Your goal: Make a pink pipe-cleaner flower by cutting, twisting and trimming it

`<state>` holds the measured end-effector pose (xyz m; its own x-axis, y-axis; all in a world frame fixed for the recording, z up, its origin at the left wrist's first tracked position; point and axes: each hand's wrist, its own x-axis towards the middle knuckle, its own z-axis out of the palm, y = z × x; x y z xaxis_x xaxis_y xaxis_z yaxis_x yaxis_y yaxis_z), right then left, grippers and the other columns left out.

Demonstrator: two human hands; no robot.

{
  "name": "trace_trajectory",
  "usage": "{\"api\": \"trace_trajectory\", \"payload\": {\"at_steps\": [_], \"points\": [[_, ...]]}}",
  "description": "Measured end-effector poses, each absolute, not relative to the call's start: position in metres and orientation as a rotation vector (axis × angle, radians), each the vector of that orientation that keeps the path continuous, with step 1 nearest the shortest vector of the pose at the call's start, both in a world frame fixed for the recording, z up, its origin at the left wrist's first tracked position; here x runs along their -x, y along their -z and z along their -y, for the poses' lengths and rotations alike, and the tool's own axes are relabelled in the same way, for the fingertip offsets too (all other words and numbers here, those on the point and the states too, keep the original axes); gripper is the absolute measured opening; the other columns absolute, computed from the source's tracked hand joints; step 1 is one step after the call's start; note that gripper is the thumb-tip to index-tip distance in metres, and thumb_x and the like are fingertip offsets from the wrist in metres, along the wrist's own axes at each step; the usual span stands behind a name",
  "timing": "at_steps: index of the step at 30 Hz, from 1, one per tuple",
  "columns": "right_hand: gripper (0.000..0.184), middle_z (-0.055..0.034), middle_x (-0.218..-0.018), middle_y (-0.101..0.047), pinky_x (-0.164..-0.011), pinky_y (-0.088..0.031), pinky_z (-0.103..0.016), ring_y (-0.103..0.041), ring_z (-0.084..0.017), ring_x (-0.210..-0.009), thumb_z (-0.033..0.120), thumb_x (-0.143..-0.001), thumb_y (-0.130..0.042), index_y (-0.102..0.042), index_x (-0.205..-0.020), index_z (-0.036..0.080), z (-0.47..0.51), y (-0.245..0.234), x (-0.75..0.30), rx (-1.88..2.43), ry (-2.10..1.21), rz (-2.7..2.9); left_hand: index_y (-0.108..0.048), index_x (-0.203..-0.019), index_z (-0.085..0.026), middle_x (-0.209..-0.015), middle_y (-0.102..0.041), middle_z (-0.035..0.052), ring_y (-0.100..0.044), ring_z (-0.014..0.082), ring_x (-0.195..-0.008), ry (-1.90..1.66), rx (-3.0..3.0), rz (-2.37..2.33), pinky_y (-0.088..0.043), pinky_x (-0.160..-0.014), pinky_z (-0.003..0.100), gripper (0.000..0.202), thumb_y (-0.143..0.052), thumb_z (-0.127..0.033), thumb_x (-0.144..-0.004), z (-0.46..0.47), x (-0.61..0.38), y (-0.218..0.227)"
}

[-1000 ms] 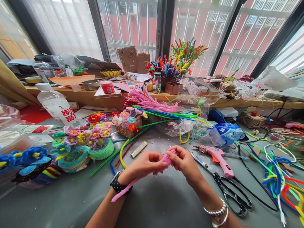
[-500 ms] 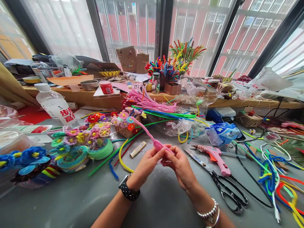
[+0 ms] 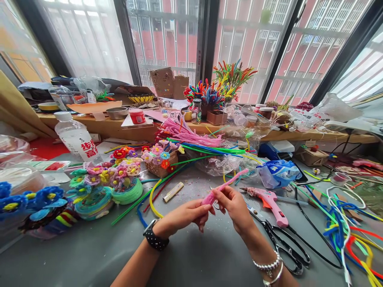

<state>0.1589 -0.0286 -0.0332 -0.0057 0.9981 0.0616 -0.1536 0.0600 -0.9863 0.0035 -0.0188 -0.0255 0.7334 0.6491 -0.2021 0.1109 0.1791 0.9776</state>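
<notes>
Filling the far side, barred windows (image 3: 166, 40) rise over a grey table (image 3: 206, 263) and the wooden ledge (image 3: 131, 133) at its back. A large bundle of pink pipe cleaners (image 3: 193, 134) lies on the far middle of the table, a labelled plastic bottle (image 3: 77, 140) stands far left, and black-handled scissors (image 3: 269, 231) lie on the near right, just beside a pink glue gun (image 3: 273, 203). Between the scissors and the left-side flower pieces, two hands meet above the table. The left hand (image 3: 186, 214) pinches the thick lower end of a pink pipe-cleaner piece (image 3: 209, 197) between thumb and fingers; the right hand (image 3: 235, 204) has thumb and index finger closed on it farther up, its other fingers loosely curled. That piece slants upward, its thin free end pointing far right. A blue tissue packet (image 3: 279, 173) sits beyond the glue gun, a wicker basket (image 3: 158, 170) of fuzzy flowers stands left of the bundle's near end, and a small lighter (image 3: 173, 192) lies left of the hands.
</notes>
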Motion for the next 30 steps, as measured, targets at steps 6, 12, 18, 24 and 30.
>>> {"api": "trace_trajectory", "payload": {"at_steps": [6, 12, 18, 24, 30], "points": [[0.029, 0.0051, -0.05, -0.05, -0.039, -0.034, -0.02, -0.042, -0.006, -0.039, 0.039, -0.061, -0.068, -0.057, -0.068, 0.014, 0.026, 0.032, -0.163, 1.079, -1.188, 0.905, -0.05, -0.084, -0.013, -0.07, -0.052, 0.0, -0.051, 0.01, -0.062, -0.66, -1.478, -0.864, -0.041, -0.061, 0.024, 0.032, -0.047, -0.044, -0.077, 0.014, -0.006, 0.026], [0.029, 0.0044, -0.05, -0.051, -0.039, -0.036, -0.02, -0.043, -0.007, -0.041, 0.038, -0.058, -0.07, -0.059, -0.07, 0.014, 0.025, 0.032, -0.162, 1.072, -1.137, 0.825, -0.053, -0.103, -0.016, -0.085, -0.058, 0.0061, -0.052, 0.0157, -0.072, -0.843, -1.9, -1.067, -0.04, -0.069, 0.027, 0.031, -0.039, -0.036, -0.082, 0.016, -0.011, 0.031], [0.028, 0.0049, -0.05, -0.053, -0.04, -0.036, -0.018, -0.043, -0.005, -0.041, 0.034, -0.055, -0.073, -0.059, -0.068, 0.014, 0.026, 0.034, -0.161, 1.009, -1.158, 0.646, -0.055, -0.106, -0.016, -0.076, -0.053, 0.0056, -0.048, 0.0154, -0.066, -0.907, -2.028, -1.083, -0.04, -0.065, 0.028, 0.033, -0.032, -0.029, -0.085, 0.019, -0.015, 0.035], [0.028, 0.0034, -0.057, -0.057, -0.044, -0.04, -0.016, -0.048, -0.006, -0.047, 0.032, -0.056, -0.073, -0.061, -0.075, 0.015, 0.023, 0.033, -0.163, 1.014, -1.252, 0.632, -0.055, -0.109, -0.014, -0.062, -0.051, 0.0005, -0.048, 0.0108, -0.053, -0.976, -1.765, -1.047, -0.042, -0.055, 0.024, 0.035, -0.036, -0.029, -0.083, 0.014, -0.011, 0.035], [0.029, 0.0016, -0.065, -0.059, -0.052, -0.046, -0.019, -0.053, -0.009, -0.055, 0.034, -0.05, -0.075, -0.061, -0.07, 0.018, 0.035, 0.0, -0.22, 1.028, -1.179, 0.699, -0.065, -0.084, -0.011, -0.064, -0.059, 0.0026, -0.054, 0.0117, -0.054, -1.115, -1.444, -1.149, -0.047, -0.054, 0.025, 0.027, -0.055, -0.032, -0.071, 0.004, 0.006, 0.027]]}}
